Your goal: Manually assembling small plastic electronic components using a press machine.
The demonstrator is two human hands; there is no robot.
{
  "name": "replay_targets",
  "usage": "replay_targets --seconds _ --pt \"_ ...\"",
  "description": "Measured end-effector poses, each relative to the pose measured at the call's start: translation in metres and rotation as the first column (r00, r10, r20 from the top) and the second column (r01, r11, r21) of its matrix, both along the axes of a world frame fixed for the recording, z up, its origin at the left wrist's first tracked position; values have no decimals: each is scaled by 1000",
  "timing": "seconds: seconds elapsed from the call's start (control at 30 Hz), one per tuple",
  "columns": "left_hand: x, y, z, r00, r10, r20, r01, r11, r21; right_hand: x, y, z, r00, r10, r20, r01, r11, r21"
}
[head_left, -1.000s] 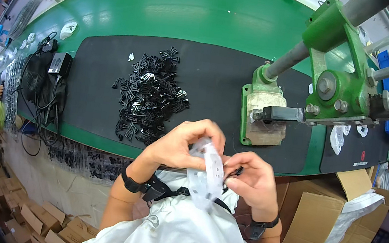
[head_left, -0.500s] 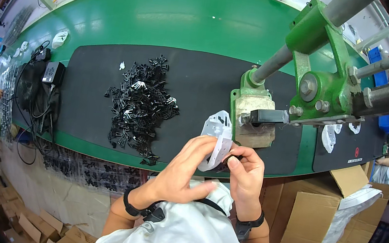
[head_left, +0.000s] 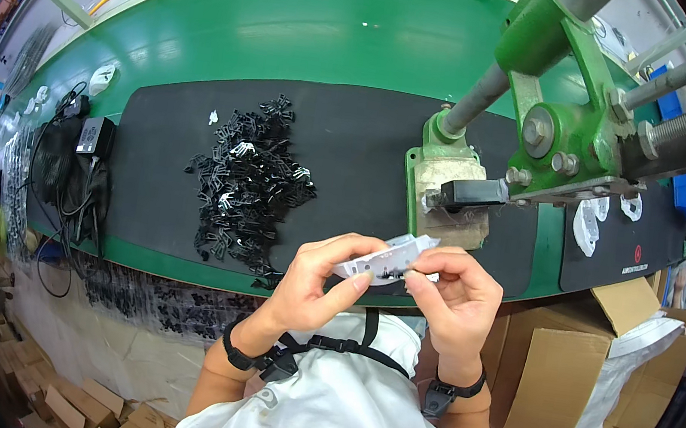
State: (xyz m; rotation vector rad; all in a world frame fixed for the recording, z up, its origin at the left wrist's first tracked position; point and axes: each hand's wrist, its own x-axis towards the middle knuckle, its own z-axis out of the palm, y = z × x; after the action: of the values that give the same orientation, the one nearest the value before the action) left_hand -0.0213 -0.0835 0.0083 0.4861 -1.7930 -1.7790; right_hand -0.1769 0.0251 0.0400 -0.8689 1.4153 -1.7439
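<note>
Between thumb and fingers, my left hand [head_left: 312,284] grips a white moulded plastic part [head_left: 366,266], held tilted above the table's near edge. My right hand [head_left: 457,303] is closed in a pinch at the other end of that part. By its fingertips a small black plastic piece [head_left: 391,274] shows against the white part; the fingers partly hide it. Left of my hands, on a black mat [head_left: 353,137], lies a heap of small black plastic clips [head_left: 247,184], a few of them shining.
Beyond my hands stands a green hand press [head_left: 536,131] with a metal base. An open cardboard box [head_left: 548,397] is at my right. A black power adapter [head_left: 96,136] with cables lies left. White parts [head_left: 586,229] rest on the right mat. Other people are at both sides.
The white part has been turned from upright to lying nearly sideways and brought lower. My right hand has moved slightly right, with the black piece now against the white part.
</note>
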Motion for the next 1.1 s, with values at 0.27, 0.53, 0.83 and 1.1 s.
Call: replay_targets --seconds 0.27,0.53,0.83,1.1 --pt "-10 0 9 999 3 -38 -5 997 -70 3 -8 0 794 -112 -597 151 988 15" --pt "-14 -1 8 992 120 -24 -121 931 -344 -9 -13 -4 868 -107 -485 129 992 12" --pt "-42 -1 10 987 88 -132 -143 852 -503 -39 13 0 998 -25 -60 30 996 86" --pt "-99 -7 -1 921 325 -217 -379 607 -699 -76 -14 -2 707 -425 -565 454 886 -98"
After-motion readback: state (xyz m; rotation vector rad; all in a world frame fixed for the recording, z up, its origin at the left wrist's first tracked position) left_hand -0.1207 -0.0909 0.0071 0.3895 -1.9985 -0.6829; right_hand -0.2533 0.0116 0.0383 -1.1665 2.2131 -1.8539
